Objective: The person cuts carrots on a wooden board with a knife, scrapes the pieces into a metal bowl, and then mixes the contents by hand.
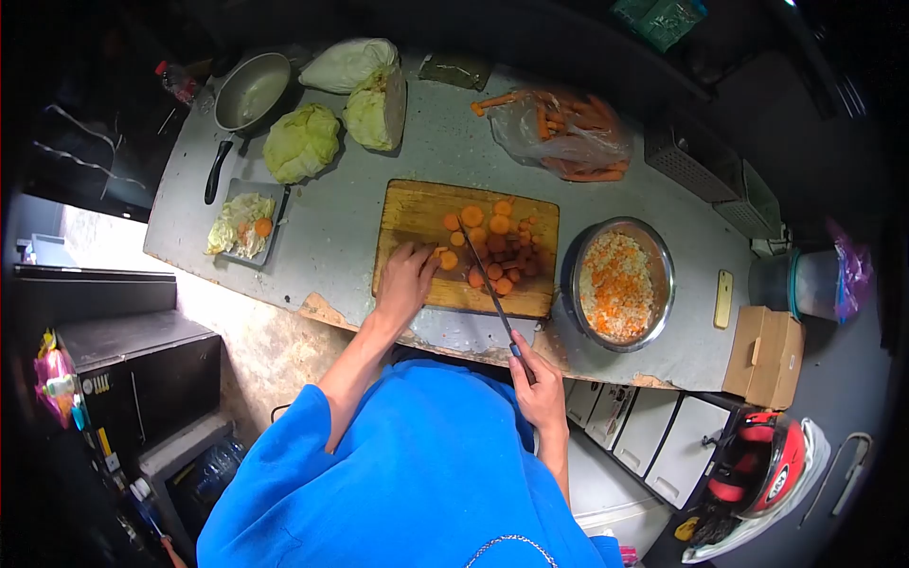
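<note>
My right hand (538, 383) is wrapped round the handle of a long kitchen knife (486, 276). Its dark blade slants up and left across the wooden cutting board (405, 210), among round carrot slices (499, 224). More carrot rounds (505, 282) lie in shadow right of the blade. On the board's left part, my left hand (405, 279) has its fingers curled, the tips pressed against a small carrot piece (439, 253). To the right of the board stands a steel bowl (670, 284) holding finely chopped orange and pale food (615, 284).
A plastic bag of carrots (568, 133) lies at the back. Cabbages (301, 142) and a pan (220, 104) stand back left, with a tray (268, 248) of cabbage scraps nearer. A phone (723, 298) and a cardboard box (765, 355) are at the right edge.
</note>
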`<state>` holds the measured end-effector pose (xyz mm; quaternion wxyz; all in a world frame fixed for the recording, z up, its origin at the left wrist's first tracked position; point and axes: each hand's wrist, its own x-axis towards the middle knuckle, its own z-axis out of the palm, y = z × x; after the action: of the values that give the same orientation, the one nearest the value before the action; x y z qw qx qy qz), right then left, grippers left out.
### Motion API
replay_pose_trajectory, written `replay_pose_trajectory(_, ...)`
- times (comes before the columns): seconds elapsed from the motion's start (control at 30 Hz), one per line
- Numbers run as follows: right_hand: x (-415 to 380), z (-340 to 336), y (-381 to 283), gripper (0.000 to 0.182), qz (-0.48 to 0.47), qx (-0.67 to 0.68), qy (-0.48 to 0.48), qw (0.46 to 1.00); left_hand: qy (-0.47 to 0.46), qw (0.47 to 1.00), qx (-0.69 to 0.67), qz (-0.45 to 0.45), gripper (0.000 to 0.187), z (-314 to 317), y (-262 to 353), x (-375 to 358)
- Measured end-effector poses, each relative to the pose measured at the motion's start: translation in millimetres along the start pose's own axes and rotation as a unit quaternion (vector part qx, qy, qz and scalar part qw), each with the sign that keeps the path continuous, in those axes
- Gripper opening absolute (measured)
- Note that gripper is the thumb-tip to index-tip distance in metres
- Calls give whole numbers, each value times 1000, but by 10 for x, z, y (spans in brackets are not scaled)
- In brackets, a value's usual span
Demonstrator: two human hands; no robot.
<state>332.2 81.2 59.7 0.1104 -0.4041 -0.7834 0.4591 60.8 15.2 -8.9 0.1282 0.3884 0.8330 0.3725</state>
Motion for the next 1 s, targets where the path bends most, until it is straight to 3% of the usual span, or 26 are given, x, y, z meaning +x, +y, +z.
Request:
replay_pose_trajectory(0.03,1,-65,13,44,-3,1,-4,1000,3,1000,3,-3,30,-8,-68,-14)
replay_pose_trajectory(0.1,15,-192,50,44,14,5,-21,1000,-34,996,-28,74,30,-86,-148,50)
replay_pose_trajectory(0.17,48,-222,164,44,0,16,-23,1000,-51,997,-22,50,31,-188,-106,100)
replay_pose_trajectory(0.23,101,-216,238,43,-77,34,13,996,-69,997,-15,25,31,-257,-66,101)
replay_pose_trajectory(0.3,135,-280,273,44,-46,37,-19,998,-80,995,12,49,33,-231,-56,82)
replay_pose_trajectory(0.43,254,-266,278,44,-17,50,-57,997,-19,998,12,64,37,-39,-110,39)
replay_pose_trajectory(0.5,338,-255,255,44,-47,23,-60,997,11,999,-21,26,38,-7,-24,41)
replay_pose_trajectory(0.63,463,-251,173,43,-28,48,-73,996,-4,1000,17,8,37,20,140,50)
replay_pose_trajectory(0.7,477,-301,77,44,-25,52,-80,995,53,989,44,134,31,84,106,74)
replay_pose_trajectory(0.9,529,-371,127,45,-38,25,-74,996,-3,993,23,118,21,120,-132,131)
replay_pose_trajectory(1.0,525,-319,191,46,-61,45,-48,996,21,990,21,137,20,74,-195,101)
